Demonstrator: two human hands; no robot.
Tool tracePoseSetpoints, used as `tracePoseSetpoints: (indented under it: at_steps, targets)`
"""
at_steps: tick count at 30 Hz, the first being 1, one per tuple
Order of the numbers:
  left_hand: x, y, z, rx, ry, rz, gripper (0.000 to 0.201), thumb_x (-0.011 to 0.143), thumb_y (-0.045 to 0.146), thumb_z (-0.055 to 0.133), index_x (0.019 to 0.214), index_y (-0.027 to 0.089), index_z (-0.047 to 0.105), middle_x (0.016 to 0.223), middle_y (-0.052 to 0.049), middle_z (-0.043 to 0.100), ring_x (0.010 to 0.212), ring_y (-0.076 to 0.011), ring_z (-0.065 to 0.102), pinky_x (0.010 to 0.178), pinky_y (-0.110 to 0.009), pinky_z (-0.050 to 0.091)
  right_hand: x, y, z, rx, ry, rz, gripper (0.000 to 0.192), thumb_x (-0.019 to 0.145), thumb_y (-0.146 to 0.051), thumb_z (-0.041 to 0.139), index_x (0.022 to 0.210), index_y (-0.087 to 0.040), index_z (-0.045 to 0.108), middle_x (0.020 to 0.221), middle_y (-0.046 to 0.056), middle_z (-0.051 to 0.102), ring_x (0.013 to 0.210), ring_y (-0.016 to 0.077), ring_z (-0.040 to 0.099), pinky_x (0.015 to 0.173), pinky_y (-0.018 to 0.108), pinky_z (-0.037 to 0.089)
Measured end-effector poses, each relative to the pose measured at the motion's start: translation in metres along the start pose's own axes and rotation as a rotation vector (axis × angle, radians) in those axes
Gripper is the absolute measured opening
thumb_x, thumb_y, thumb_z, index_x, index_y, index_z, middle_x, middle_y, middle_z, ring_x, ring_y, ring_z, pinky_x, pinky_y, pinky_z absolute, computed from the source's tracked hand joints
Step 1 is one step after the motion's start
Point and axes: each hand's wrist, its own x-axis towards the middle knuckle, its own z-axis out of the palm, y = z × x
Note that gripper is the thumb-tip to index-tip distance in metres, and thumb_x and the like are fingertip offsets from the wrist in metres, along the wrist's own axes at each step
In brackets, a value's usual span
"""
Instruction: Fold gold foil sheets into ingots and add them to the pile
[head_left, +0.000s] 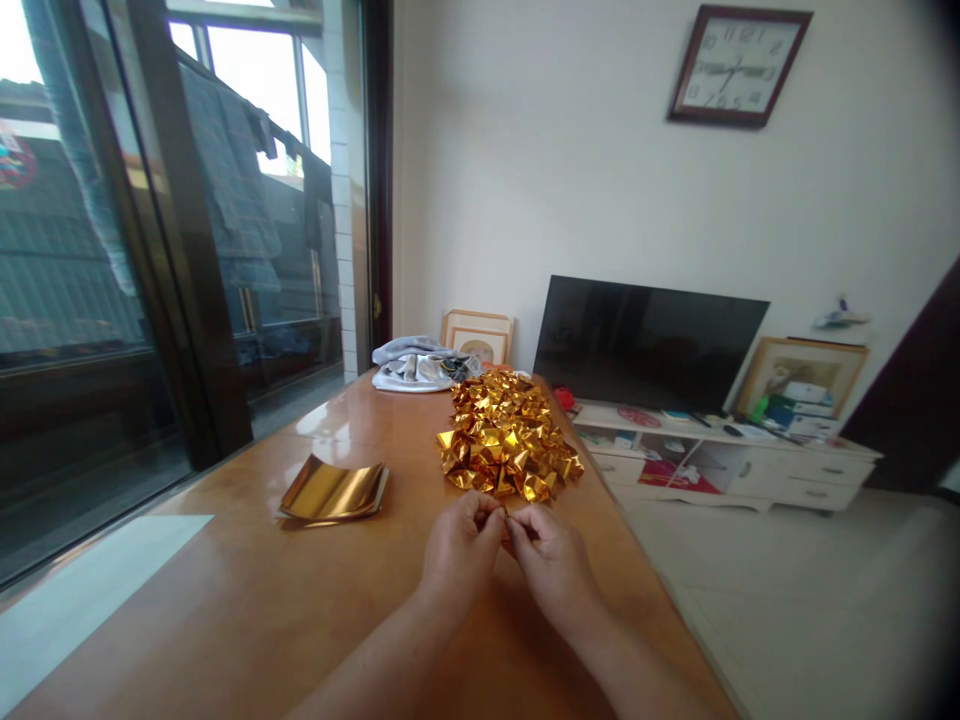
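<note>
My left hand point(463, 545) and my right hand point(551, 560) meet over the wooden table point(315, 610), thumbs and fingertips pinched close together. Between them a small piece of gold foil paper point(508, 545) shows, mostly covered by my fingers. Just beyond my hands lies a heap of folded gold foil pieces point(510, 440), shiny and angular. Off to the left sits a stack of flat gold foil sheets point(334, 490), the top one curling up at its edges.
A pale sheet point(97, 590) covers the table's left front. Grey and white cloth point(420, 362) is bunched at the far end, with a framed picture point(480, 338) behind. Right of the table stand a television point(645, 345) and a low white cabinet point(795, 470). Glass doors line the left.
</note>
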Motion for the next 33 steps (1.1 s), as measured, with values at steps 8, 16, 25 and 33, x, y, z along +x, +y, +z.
tracePoseSetpoints:
  at_steps: [8,16,25,33]
  targets:
    - [0.004,0.002,-0.004,-0.053,-0.084,0.026,0.015,0.085,0.03,0.057,0.074,0.019,0.059,0.071,0.001,0.061,0.069,-0.0154,0.055,0.061,-0.024,0.036,0.001,0.004,0.0,-0.015,-0.02,-0.039,0.019,0.094,-0.027,0.054,0.08,-0.021,0.064,0.077,0.002,0.066,0.072,0.0172,0.059,0.065,0.026,0.04]
    - [0.009,0.015,-0.014,-0.385,-0.286,-0.066,0.012,0.08,0.026,0.06,0.073,0.018,0.056,0.068,0.003,0.052,0.067,-0.0129,0.045,0.064,-0.025,0.037,0.002,0.003,-0.002,0.025,-0.056,-0.036,0.019,0.094,-0.028,0.054,0.08,-0.02,0.065,0.076,0.002,0.065,0.071,0.0167,0.058,0.065,0.026,0.041]
    - [0.013,0.014,-0.023,-0.323,-0.19,-0.088,0.009,0.083,0.024,0.054,0.081,0.017,0.059,0.075,0.001,0.057,0.073,-0.0142,0.048,0.07,-0.026,0.038,0.004,0.009,0.0,0.33,-0.084,0.253,0.026,0.092,-0.041,0.056,0.078,-0.02,0.058,0.059,-0.003,0.055,0.05,0.0127,0.049,0.049,0.024,0.037]
    - [0.007,0.021,-0.017,-0.382,-0.215,-0.053,0.007,0.079,0.023,0.062,0.078,0.018,0.057,0.067,0.004,0.053,0.062,-0.011,0.045,0.059,-0.023,0.035,0.007,0.001,-0.005,0.401,-0.103,0.277,0.026,0.09,-0.042,0.06,0.077,-0.019,0.059,0.061,-0.003,0.055,0.053,0.0119,0.049,0.049,0.023,0.039]
